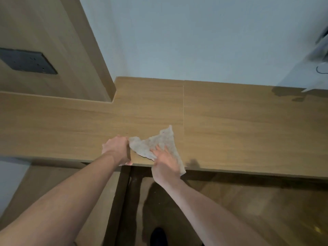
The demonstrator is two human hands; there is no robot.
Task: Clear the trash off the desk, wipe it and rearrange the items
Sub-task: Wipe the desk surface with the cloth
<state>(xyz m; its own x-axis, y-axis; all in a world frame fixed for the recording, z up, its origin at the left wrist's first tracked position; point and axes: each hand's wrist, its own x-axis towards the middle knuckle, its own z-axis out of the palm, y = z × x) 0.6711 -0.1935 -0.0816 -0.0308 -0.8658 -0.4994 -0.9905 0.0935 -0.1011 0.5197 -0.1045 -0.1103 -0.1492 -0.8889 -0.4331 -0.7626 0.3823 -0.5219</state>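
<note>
A grey speckled cloth [160,141] lies spread on the wooden desk [239,125], close to its front edge. My left hand [118,148] grips the cloth's left corner with curled fingers, its thumb hanging over the desk's edge. My right hand [166,161] lies flat on the cloth's lower right part, fingers straight and pressing down. Part of the cloth hangs over the front edge beside my right wrist.
A wooden panel with a dark socket plate [26,61] rises at the left. A white object [317,68] with a thin cable stands at the desk's far right. Below the desk are a dark frame [122,192] and wooden floor.
</note>
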